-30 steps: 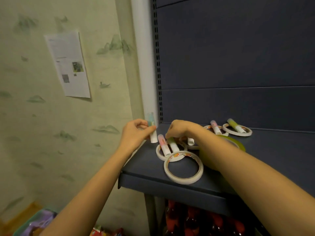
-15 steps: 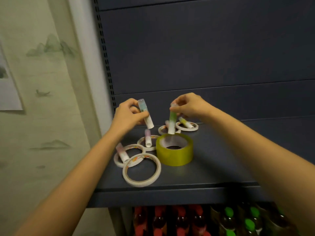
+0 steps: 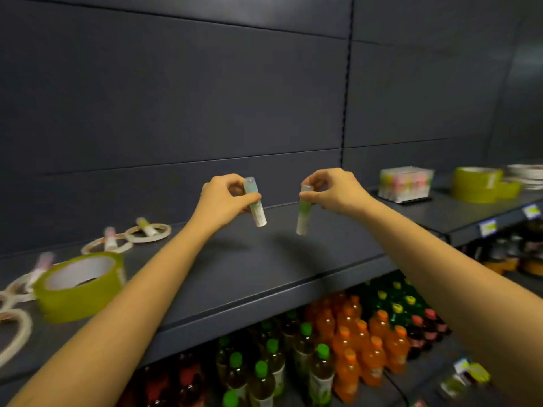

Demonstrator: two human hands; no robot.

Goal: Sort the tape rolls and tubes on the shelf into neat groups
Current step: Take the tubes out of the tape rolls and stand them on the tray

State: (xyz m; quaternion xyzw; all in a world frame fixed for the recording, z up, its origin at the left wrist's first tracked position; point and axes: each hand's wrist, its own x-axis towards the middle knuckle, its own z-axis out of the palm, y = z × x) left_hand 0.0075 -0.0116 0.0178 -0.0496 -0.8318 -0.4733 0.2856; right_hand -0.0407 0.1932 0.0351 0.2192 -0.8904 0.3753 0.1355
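Head view: the left hand (image 3: 223, 198) grips a blue tube (image 3: 255, 205) between thumb and curled fingers. The tube has a clear cap on top, a pale blue-green body and a white base, and it tilts with the base to the right. The right hand (image 3: 332, 189) pinches a green tube (image 3: 303, 210) by its capped top, so it hangs almost upright. Both tubes are in the air above the dark shelf (image 3: 264, 268), near each other but apart.

A yellow roll (image 3: 79, 284) stands far left on the shelf, with thin white rings (image 3: 148, 232) beside and behind it; some rings have tubes lying across them. A tube pack (image 3: 405, 183) and more yellow rolls (image 3: 477, 185) sit far right, and bottles (image 3: 346, 348) fill the level below.

Half a second ago both hands held these tubes right over the yellow roll and rings. Now they are well to the right of that cluster.
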